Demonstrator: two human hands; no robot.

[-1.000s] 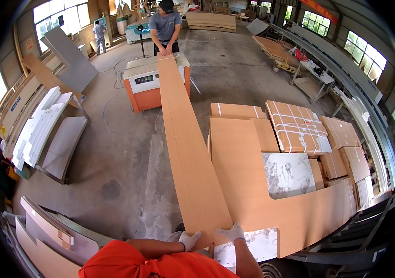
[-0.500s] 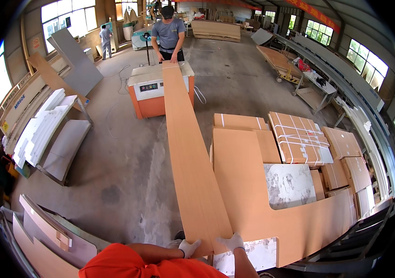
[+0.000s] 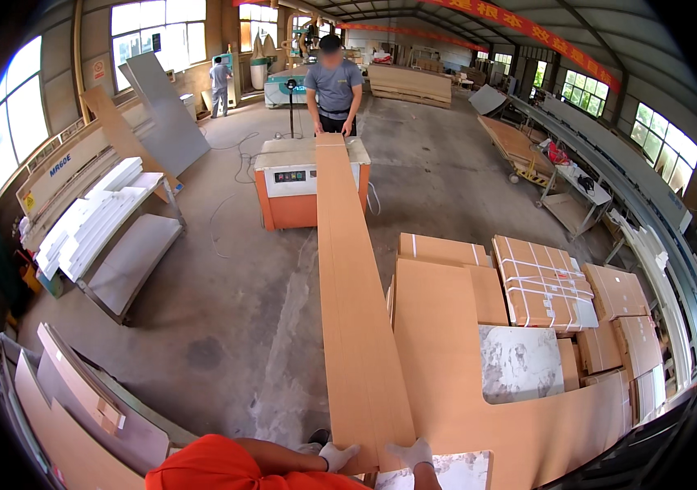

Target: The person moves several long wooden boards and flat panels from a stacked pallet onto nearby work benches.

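A long, flat cardboard carton (image 3: 360, 327) stretches away from me, and both my hands in pale gloves are at its near end. My left hand (image 3: 338, 456) grips the left near corner. On the opposite edge, my right hand (image 3: 411, 454) is closed round the right near corner. The far end rests on an orange and white strapping machine (image 3: 289, 178), with a light strap across the carton there. Behind the machine a person in a grey shirt (image 3: 334, 86) has both hands at that end. What my fingers touch underneath is hidden.
Right of the carton lie a large cut cardboard sheet (image 3: 438, 327), marbled panels (image 3: 521, 359) and strapped packages (image 3: 544, 282). A rack of white strips (image 3: 99, 212) stands left; panels (image 3: 79, 400) lean at lower left. Another person (image 3: 220, 86) stands far back. Cables (image 3: 242, 155) lie on the floor.
My view has tilted up, so the scene sits lower and further right. Both hands keep their hold on the carton's near end. The person opposite has raised their head.
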